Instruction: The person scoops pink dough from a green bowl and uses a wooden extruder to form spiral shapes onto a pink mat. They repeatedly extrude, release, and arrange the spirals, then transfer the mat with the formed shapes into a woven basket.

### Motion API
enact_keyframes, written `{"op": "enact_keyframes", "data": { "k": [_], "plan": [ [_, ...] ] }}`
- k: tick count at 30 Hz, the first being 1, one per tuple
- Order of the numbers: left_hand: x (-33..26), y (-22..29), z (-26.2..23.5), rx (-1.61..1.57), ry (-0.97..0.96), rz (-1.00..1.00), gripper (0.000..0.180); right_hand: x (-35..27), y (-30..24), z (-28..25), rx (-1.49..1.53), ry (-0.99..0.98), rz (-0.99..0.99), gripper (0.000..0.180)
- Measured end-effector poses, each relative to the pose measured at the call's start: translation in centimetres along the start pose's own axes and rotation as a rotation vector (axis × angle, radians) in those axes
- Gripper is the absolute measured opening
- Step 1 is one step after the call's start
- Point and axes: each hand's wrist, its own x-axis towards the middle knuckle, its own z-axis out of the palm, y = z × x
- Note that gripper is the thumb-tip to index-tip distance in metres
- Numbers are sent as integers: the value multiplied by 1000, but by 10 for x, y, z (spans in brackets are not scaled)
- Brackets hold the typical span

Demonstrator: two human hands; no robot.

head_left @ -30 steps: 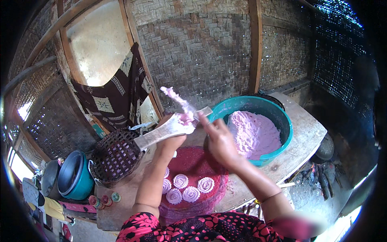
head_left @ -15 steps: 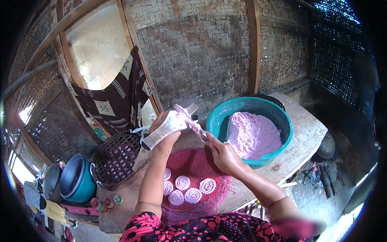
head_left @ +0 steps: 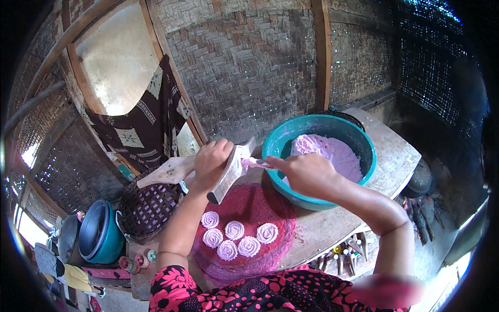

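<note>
The left hand (head_left: 212, 158) is clamped around a pale wooden tool (head_left: 227, 179), which sits just right of its fingers and between the two hands, while the right hand (head_left: 312, 174), apart from the left, grips a pink-smeared spatula (head_left: 255, 163). The tool's bar slants, its dark-capped end pointing toward the body and its other end away and rightward, with a broad wooden arm jutting out left of the left hand. The spatula lies nearly crosswise, pointing left from the right fingers to the tool's dough-covered face.
</note>
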Motion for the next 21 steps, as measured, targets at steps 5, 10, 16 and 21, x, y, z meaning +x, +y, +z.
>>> {"op": "enact_keyframes", "data": {
  "k": [5,10,16,21],
  "plan": [
    [-6,9,3,-65,-191,36,26,-6,-24,14,-319,76,-164,53],
    [-30,-38,12,-81,-218,-190,32,-41,-2,8,-352,111,-177,58],
    [-55,-76,-13,-460,19,-472,32,-43,73,55,-427,-285,282,36],
    [-37,-43,-34,-2143,400,-642,15,-20,34,89,566,-6,111,47]
  ]
}}
